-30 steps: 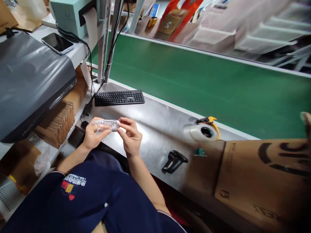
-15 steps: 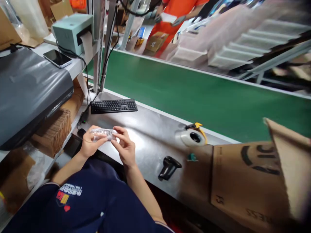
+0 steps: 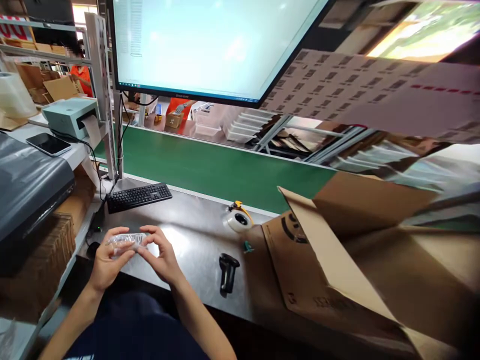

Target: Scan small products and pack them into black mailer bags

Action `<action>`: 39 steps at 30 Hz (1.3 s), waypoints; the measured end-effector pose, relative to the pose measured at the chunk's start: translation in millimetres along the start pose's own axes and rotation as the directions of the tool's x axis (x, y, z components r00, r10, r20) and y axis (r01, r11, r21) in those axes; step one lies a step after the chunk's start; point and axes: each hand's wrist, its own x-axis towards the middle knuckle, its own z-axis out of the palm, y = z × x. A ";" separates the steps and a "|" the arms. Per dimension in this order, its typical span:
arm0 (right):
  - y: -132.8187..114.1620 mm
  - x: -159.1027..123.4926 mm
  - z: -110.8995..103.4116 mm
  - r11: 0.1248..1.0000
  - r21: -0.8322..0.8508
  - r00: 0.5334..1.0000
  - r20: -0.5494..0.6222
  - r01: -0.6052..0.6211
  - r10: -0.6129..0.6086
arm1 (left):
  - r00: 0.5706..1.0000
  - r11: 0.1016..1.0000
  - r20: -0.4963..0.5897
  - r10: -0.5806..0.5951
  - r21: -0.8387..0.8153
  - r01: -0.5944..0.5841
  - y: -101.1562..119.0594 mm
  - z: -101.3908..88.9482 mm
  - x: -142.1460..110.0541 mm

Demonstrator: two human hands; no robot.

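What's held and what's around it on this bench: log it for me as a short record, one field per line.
Left grip: on the left end of a clear plastic packet
Right grip: fingers and thumb at the packet's right end
Packet print: dark marks, too small to read
Work surface: metal bench
Beyond packet: black computer keyboard
Right of packet: black handheld barcode scanner
Beyond scanner: tape roll
Far right: cardboard box, flaps open
Behind bench: green conveyor belt

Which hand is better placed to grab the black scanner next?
Probably the right hand: it is nearer the black scanner; the left hand is farther away. Both hold the plastic packet.
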 end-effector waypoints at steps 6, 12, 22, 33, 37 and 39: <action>13.8 0.4 3.0 0.975 0.221 0.997 0.080 -0.007 -0.011 | 0.998 1.000 -0.050 0.031 0.000 -0.031 11.3 -1.2 8.8; 5.1 6.7 4.1 0.990 0.137 0.995 0.097 0.019 -0.032 | 0.996 0.997 -0.072 0.061 0.046 -0.058 13.4 -3.2 10.4; -1.2 0.0 -6.4 0.999 0.048 1.000 -0.010 0.005 -0.005 | 0.995 0.995 0.071 -0.066 -0.066 0.071 11.6 6.6 3.9; -7.5 3.4 -8.8 0.990 -0.141 0.997 0.073 -0.021 0.031 | 0.997 0.999 -0.051 -0.051 -0.012 0.051 15.6 6.5 6.0; -6.2 2.0 -8.7 0.980 -0.199 0.998 0.067 -0.001 0.015 | 0.996 0.998 -0.055 -0.069 0.012 0.069 9.5 -2.6 2.2; -1.7 1.7 -7.0 0.986 -0.165 0.998 0.057 -0.015 0.025 | 0.996 0.997 -0.056 -0.074 0.019 0.076 5.2 -7.4 -0.6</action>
